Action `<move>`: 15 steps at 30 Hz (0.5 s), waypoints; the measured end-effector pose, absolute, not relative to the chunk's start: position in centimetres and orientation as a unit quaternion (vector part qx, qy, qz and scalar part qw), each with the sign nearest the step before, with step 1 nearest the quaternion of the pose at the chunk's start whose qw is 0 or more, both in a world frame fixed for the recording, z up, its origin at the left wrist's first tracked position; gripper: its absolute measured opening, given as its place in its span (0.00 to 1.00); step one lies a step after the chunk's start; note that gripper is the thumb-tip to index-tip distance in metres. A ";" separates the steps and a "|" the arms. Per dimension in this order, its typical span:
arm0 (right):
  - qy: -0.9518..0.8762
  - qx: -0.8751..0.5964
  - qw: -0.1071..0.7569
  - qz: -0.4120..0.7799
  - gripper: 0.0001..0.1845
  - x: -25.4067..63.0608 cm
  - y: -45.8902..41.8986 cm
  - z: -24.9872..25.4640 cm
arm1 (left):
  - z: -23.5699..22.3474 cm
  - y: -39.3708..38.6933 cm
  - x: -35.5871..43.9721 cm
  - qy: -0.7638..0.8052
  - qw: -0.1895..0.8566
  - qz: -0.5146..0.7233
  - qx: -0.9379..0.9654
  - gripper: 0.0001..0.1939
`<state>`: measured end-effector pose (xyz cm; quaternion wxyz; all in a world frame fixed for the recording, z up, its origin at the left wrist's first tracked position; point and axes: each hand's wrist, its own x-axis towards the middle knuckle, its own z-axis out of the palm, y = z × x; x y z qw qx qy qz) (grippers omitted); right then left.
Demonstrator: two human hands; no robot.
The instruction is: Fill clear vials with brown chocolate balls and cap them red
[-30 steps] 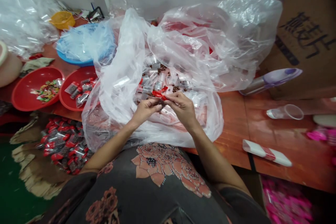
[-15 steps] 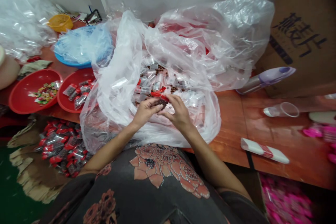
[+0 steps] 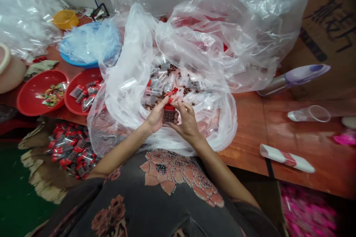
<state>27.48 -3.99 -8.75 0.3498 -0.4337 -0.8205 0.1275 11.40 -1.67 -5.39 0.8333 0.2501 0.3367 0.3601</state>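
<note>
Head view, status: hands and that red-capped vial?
Left hand and right hand both on small red-capped clear vial of brown beads. Clear plastic bag bunched around the hands, more vials inside.

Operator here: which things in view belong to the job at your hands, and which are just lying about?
Job:
red-capped clear bottle of brown beads
left hand
right hand
clear plastic bag
small clear packets

Lying about:
plastic cup
purple-topped cylinder
white-and-red tube
yellow basket
</note>
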 end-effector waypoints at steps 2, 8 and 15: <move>-0.816 -0.443 0.354 0.110 0.60 27.4 -4.1 -8.5 | -5.3 -1.8 11.4 0.349 0.834 0.360 0.231 0.29; -0.850 -0.415 0.309 0.096 0.50 27.6 -3.6 -7.4 | -5.2 -2.3 12.1 0.420 0.807 0.347 0.230 0.24; -0.863 -0.393 0.308 0.076 0.39 27.8 -3.0 -7.8 | -6.0 -3.1 12.8 0.426 0.779 0.389 0.244 0.25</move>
